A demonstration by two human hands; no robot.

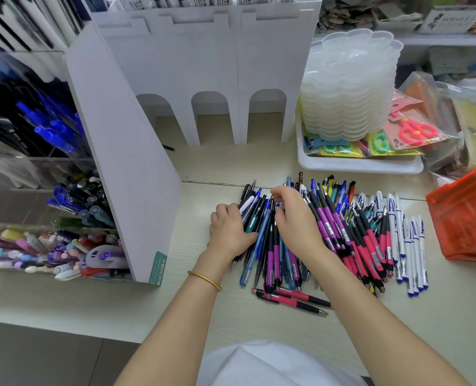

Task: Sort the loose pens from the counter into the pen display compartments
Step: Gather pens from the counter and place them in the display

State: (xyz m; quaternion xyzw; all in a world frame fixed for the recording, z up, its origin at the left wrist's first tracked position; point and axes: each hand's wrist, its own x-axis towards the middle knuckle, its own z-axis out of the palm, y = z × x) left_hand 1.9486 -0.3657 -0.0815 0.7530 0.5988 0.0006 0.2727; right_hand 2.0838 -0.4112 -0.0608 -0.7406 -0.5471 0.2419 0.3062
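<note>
Pens [340, 235] lie in a broad fan on the pale counter [203, 324], right in front of the person, and they already look half grouped: white ones with blue caps [411, 246] at the far right, pink-and-black ones [370, 246] next, purple ones, then a darker mix of blue, black and teal under the hands. I'd guess the spread is deliberate, so like can be picked from like. The left hand [230, 232], with a gold bangle [205, 280] on its wrist, has its fingers curled down around the left edge of the dark bunch, seemingly corralling it so the pens don't roll away. The right hand [295, 218] hovers over the middle of the same bunch with fingers bent and narrow, thumb and forefinger pinched close at the top; whether a pen is actually held between them I cannot tell. Two pink pens [292, 298] lie crosswise at the near edge, apart from the rest. The pen display [50, 207] stands to the left, behind a white divider [125, 174], its clear compartments already stocked by colour: blues above, dark ones in the middle, pastels at the bottom. Most of the sorting appears still ahead.
</note>
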